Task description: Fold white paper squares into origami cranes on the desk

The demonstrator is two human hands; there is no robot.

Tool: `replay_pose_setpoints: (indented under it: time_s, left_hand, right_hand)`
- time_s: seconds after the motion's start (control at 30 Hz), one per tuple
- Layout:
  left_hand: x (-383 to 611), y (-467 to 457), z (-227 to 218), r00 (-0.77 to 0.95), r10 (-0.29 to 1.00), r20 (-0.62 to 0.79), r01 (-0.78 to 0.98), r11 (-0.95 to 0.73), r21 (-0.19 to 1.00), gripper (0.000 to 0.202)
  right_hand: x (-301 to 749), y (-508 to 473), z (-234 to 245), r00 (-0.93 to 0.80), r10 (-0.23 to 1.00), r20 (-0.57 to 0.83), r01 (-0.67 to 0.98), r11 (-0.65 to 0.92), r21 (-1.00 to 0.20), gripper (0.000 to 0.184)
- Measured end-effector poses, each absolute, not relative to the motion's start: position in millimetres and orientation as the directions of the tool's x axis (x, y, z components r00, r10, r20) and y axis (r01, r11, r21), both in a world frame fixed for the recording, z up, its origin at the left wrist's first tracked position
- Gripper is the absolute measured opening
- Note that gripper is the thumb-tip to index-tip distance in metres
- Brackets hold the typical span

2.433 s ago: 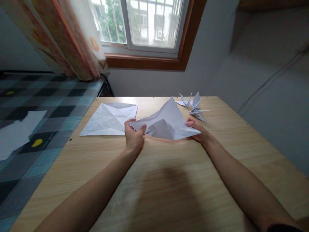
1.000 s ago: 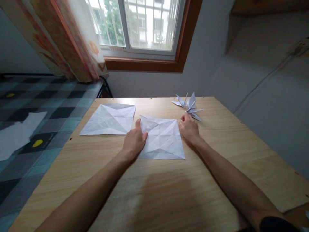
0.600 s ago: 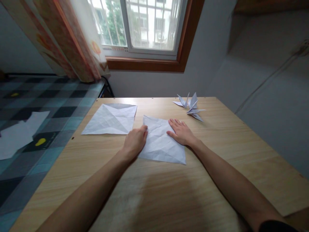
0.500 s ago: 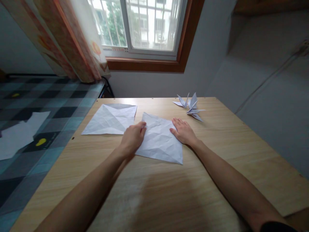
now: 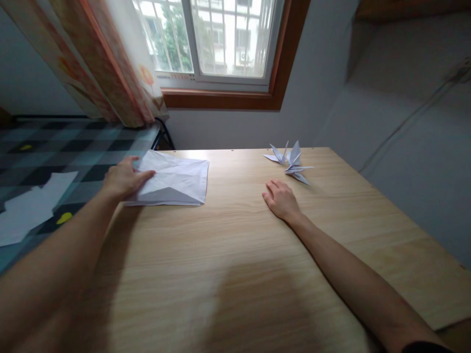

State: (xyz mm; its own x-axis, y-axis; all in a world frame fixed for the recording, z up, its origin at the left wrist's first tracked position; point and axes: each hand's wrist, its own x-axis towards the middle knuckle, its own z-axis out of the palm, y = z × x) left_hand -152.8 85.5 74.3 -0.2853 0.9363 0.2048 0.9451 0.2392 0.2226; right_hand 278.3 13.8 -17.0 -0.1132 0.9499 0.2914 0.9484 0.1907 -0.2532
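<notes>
Creased white sheets of paper (image 5: 176, 176) lie one on top of another at the back left of the wooden table, their edges slightly offset. My left hand (image 5: 125, 179) grips the left edge of the upper sheet, thumb on top and the fingers partly hidden beyond the edge. Palm down on the bare tabletop, my right hand (image 5: 281, 200) rests with its fingers loosely bent and nothing held. Just behind it stand folded paper cranes (image 5: 293, 162), close together and apart from the hand.
The wooden table (image 5: 228, 255) reaches back toward the window wall. To its left is a bed with a checked cover (image 5: 88, 147), where more white paper (image 5: 31, 211) lies. A curtain (image 5: 121, 73) hangs by the window, and a cable (image 5: 401, 127) runs along the right wall.
My left hand has carried the creased sheet from the table's middle leftward onto the other sheet. My right hand no longer touches paper and has stayed almost in place.
</notes>
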Motion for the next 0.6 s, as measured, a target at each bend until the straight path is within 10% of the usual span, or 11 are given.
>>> replay_pose_setpoints:
  time_s: [0.17, 0.37, 0.6]
  left_hand:
    - [-116.6, 71.1, 56.2, -0.127, 0.946, 0.298, 0.99, 0.14, -0.022, 0.059]
    - [-66.4, 71.1, 24.9, 0.101, 0.993, -0.065, 0.995, -0.101, 0.005, 0.069]
    - [-72.8, 76.7, 15.3, 0.125, 0.987, -0.105, 0.992, -0.123, 0.025, 0.073]
  right_hand:
    - [277.5, 13.9, -12.3, 0.062, 0.937, 0.344, 0.957, 0.042, -0.287, 0.031]
    - [295.1, 22.0, -12.5, 0.372, 0.826, 0.423, 0.902, -0.215, -0.373, 0.03]
    - [333.3, 37.4, -21.2, 0.299, 0.928, 0.222, 0.918, -0.216, -0.333, 0.052]
